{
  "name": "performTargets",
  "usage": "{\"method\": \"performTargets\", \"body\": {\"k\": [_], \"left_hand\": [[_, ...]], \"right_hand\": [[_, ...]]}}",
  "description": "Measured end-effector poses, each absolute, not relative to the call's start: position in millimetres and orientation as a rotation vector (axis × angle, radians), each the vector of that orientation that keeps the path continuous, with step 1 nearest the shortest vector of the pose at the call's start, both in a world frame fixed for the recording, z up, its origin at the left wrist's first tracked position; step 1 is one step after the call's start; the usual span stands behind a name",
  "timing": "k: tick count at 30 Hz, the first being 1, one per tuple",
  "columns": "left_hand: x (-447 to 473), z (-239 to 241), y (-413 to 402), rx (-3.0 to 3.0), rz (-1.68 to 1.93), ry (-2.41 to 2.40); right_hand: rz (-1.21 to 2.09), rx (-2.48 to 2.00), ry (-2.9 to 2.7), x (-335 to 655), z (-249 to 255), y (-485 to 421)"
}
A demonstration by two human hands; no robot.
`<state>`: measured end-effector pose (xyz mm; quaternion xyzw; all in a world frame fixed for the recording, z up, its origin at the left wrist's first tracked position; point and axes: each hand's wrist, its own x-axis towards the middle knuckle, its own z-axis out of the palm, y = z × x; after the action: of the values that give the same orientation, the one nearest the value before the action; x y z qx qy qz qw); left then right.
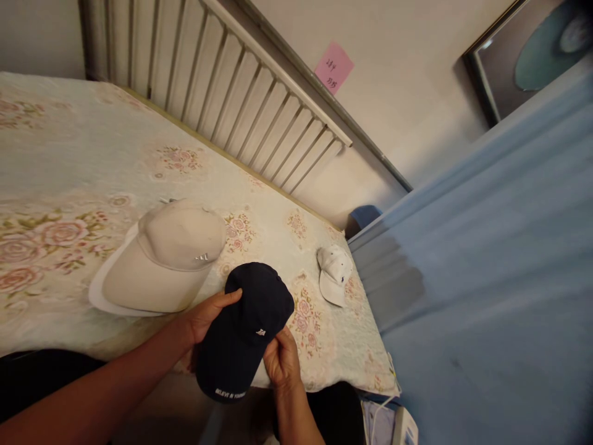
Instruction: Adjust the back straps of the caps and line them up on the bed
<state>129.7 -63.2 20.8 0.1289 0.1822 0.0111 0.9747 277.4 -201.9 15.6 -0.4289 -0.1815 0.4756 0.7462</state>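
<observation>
A dark navy baseball cap [252, 312] is held between my two hands, above the near edge of the flowered bed cover. Its brim points toward me and carries white lettering; a small white emblem sits on the crown. My left hand [208, 315] grips the cap's left side, thumb on top and the other fingers hidden beneath. On the right side, my right hand [283, 358] pinches the edge where brim and crown meet. Just left of the navy cap lies a beige baseball cap [180, 241]. Farther right rests a smaller-looking white cap [334, 272].
The bed cover [273, 225] runs back to a metal-barred headboard [245, 93] by the wall. A blue curtain [477, 266] hangs along the right side. A pink note [334, 67] and a framed picture [523, 62] are on the wall. A white box [405, 426] stands at lower right.
</observation>
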Motion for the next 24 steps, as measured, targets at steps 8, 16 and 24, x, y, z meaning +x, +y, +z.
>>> {"method": "performTargets", "body": {"k": [8, 16, 24], "left_hand": [[130.3, 21.8, -61.7, 0.261, 0.052, 0.345], [129.6, 22.1, -62.7, 0.277, 0.063, 0.320], [129.5, 24.5, -63.4, 0.295, 0.080, 0.346]], "right_hand": [[1.017, -0.989, -0.412, 280.0, 11.3, -202.7], [1.022, -0.972, -0.400, 278.3, 12.1, -202.8], [1.057, -0.922, -0.412, 280.6, 9.2, -203.7]]}}
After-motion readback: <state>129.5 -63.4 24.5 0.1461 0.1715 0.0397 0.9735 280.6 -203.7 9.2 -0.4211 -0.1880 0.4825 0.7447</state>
